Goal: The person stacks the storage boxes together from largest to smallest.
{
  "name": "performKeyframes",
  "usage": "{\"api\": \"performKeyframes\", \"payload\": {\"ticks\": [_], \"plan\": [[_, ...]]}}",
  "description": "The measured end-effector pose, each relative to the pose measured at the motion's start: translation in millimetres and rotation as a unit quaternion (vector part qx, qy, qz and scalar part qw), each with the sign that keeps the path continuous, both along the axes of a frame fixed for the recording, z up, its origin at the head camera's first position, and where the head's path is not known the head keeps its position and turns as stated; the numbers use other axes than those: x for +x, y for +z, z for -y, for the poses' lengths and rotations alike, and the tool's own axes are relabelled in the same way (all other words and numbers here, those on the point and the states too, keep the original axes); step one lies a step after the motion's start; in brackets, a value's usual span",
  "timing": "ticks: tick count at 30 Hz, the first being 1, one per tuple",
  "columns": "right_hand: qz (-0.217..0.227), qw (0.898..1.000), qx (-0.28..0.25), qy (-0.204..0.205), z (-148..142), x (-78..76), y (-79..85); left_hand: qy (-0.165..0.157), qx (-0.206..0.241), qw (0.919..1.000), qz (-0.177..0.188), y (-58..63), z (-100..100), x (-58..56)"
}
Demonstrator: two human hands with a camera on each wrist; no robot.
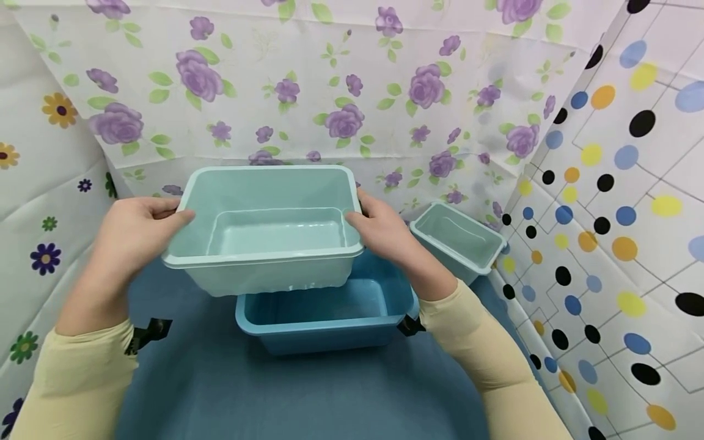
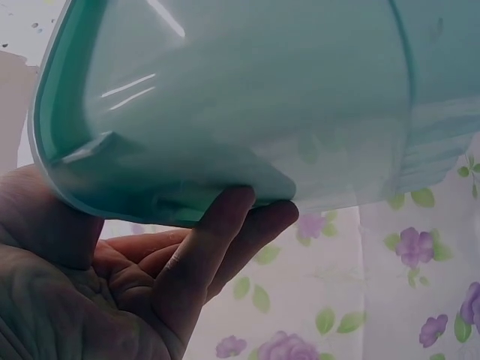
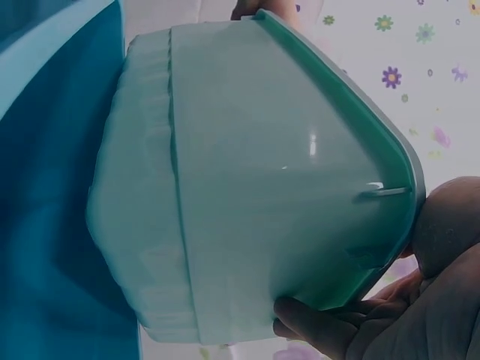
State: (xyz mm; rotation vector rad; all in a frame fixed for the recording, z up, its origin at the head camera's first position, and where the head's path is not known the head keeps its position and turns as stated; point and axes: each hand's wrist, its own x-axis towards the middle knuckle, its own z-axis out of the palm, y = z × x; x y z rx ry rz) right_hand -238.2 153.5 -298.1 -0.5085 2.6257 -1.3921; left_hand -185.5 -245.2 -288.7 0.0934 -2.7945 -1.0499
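A pale green rectangular plastic basin (image 1: pixel 269 275) is held up between both hands, tilted so its inside faces the head camera. My left hand (image 1: pixel 129 235) grips its left end, thumb over the rim and fingers against the outer wall, as the left wrist view shows. At the opposite end my right hand (image 1: pixel 385 229) pinches the rim in the same way. Below and slightly right sits a blue basin (image 1: pixel 330 339) on the blue surface, its back left part hidden behind the green one. In the right wrist view the green basin's ribbed underside (image 3: pixel 127 195) overlaps the blue basin's wall (image 3: pixel 60 187).
A smaller pale green basin (image 1: pixel 462 238) stands at the back right, beside the right forearm. Floral sheeting (image 1: pixel 308 85) hangs behind, with dotted sheeting (image 1: pixel 616 214) on the right and flowered sheeting (image 1: pixel 44 183) on the left. A blue cloth-like surface (image 1: pixel 297 397) lies underneath.
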Motion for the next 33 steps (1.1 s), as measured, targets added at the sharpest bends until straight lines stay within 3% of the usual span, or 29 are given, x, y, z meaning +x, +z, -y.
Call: {"api": "performKeyframes", "payload": {"ticks": [16, 33], "plan": [[0.003, 0.999, 0.0, -0.033, -18.7, 10.7, -2.5, -0.018, 0.035, 0.9992, -0.012, -1.5, -25.2, 3.7], [-0.005, 0.999, -0.004, -0.031, -44.2, 15.1, -5.7, -0.039, 0.044, 0.9982, -0.012, -1.5, -43.2, 4.8]]}}
